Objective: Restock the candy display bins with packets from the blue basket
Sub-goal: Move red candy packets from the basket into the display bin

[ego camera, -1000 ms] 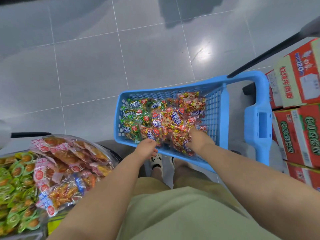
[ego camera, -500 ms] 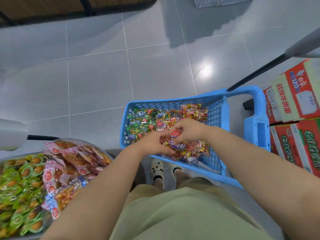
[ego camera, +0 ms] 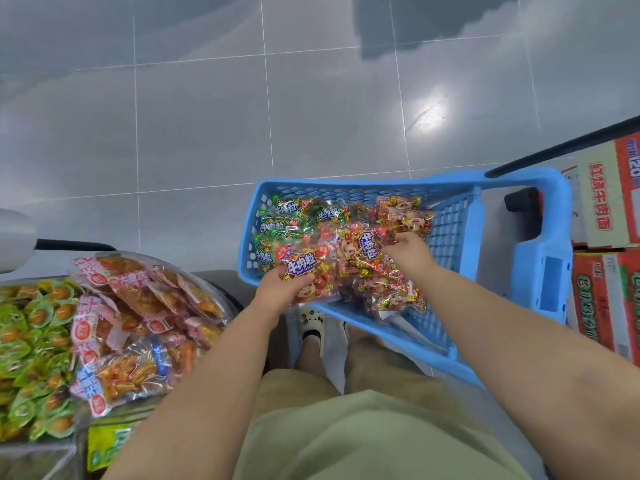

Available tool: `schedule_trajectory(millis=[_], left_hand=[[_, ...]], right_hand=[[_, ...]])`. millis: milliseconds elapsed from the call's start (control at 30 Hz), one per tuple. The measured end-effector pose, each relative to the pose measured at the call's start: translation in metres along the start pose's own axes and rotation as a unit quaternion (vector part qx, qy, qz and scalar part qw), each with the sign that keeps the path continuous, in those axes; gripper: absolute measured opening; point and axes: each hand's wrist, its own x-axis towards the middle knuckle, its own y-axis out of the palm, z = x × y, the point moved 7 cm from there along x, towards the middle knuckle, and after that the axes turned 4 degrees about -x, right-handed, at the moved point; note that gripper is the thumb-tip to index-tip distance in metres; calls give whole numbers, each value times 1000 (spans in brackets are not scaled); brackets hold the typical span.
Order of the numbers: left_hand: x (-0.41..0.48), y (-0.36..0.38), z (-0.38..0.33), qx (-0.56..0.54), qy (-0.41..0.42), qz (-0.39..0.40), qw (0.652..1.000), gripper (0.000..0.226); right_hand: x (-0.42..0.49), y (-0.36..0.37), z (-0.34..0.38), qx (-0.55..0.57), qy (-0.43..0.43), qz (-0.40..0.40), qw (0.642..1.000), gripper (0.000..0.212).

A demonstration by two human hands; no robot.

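A blue plastic basket (ego camera: 540, 244) stands on the floor in front of me, filled with red and green candy packets. My left hand (ego camera: 277, 292) grips a red packet (ego camera: 304, 271) lifted at the basket's near left corner. Deeper in the basket, my right hand (ego camera: 407, 252) pinches another red packet (ego camera: 367, 247) lying on the pile. Several green packets (ego camera: 287, 216) fill the far left of the basket. At the left edge, the display bins hold orange snack packets (ego camera: 138, 317) and green-wrapped candies (ego camera: 31, 344).
Red and white cardboard cartons (ego camera: 609, 244) are stacked to the right of the basket. A black handle (ego camera: 561, 150) slants across the upper right. Grey tiled floor (ego camera: 242, 116) spreads beyond the basket. My feet in white shoes (ego camera: 311, 327) stand below the basket.
My hands have parted: the left now holds one red packet up at the basket's near left corner, and the right has gone back onto the pile. The camera has tilted down.
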Motion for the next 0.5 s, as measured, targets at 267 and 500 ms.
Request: schedule_trajectory(millis=[267, 500], left_hand=[[16, -6, 14, -128, -17, -30, 991, 30], [14, -8, 17, -168, -4, -59, 984, 40]], right_hand=[[34, 35, -8, -16, 19, 61, 998, 84], [44, 58, -5, -66, 60, 69, 994, 95]])
